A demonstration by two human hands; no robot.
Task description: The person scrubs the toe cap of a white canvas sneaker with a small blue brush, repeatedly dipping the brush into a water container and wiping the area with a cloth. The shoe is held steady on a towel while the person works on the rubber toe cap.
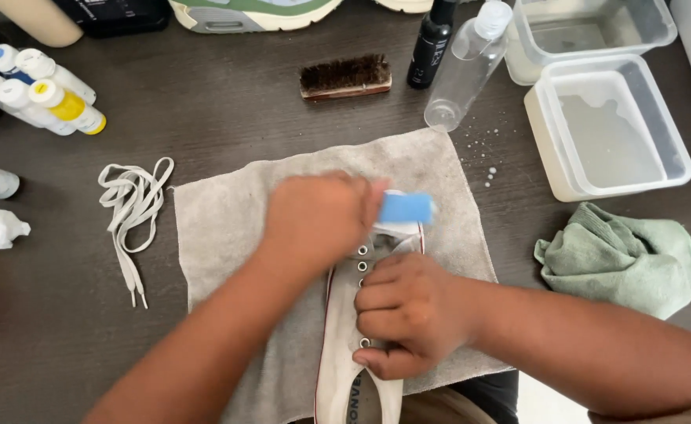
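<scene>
— Why does the right hand (pixel 408 314) sit flat on the white canvas shoe (pixel 353 345)?

— It looks like a brace. Its fingers are curled down over the eyelet side, pressing the shoe onto the grey towel (pixel 227 228) so it cannot slide.

— And the left hand (pixel 318 216)?

— Its fingers are closed around a blue sponge block (pixel 406 208), held against the toe end of the shoe; the hand is blurred, so how tightly I cannot tell.

— Why the towel underneath?

— Probably to catch drips and spare the dark surface (pixel 204 110). The white laces (pixel 132 212) lie apart to the left, out of the eyelets.

— And the tubs?

— Two clear tubs of water (pixel 608 129) stand at the right, near a spray bottle (pixel 471 67), a brush (pixel 345 76) and a green cloth (pixel 620 255), all close by.
</scene>
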